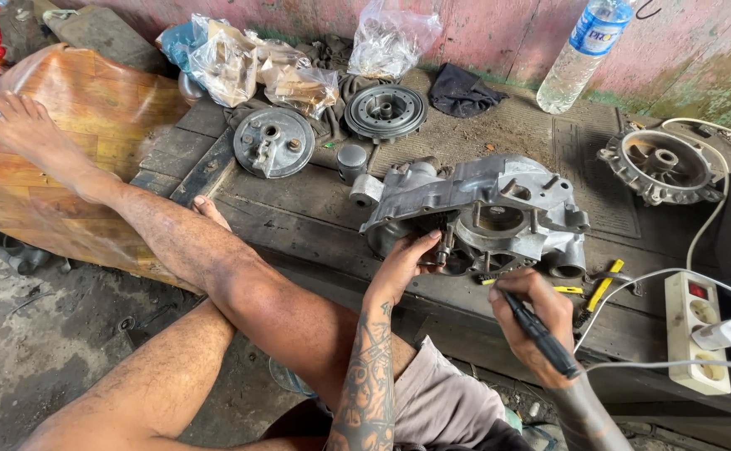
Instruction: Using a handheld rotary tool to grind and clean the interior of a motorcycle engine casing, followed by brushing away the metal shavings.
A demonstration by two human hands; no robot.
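Note:
A grey metal engine casing point(482, 209) lies on a dark wooden platform point(299, 209) in front of me. My left hand point(405, 263) reaches up to its near edge, with fingertips pinching a small shaft or gear point(445, 242) that sticks out of the casing. Just right of it, my right hand point(533, 313) grips a black-handled tool point(541, 334) whose tip points up toward the casing's underside. My bare legs stretch out to the left.
A round drum plate point(274, 142), a pulley disc point(385, 110), a small cylinder point(351, 160), plastic bags point(248, 63), a dark rag point(461, 90), a water bottle point(578, 54), another round housing point(662, 167), yellow-handled pliers point(598, 292) and a white power strip point(697, 330) with cables surround the casing.

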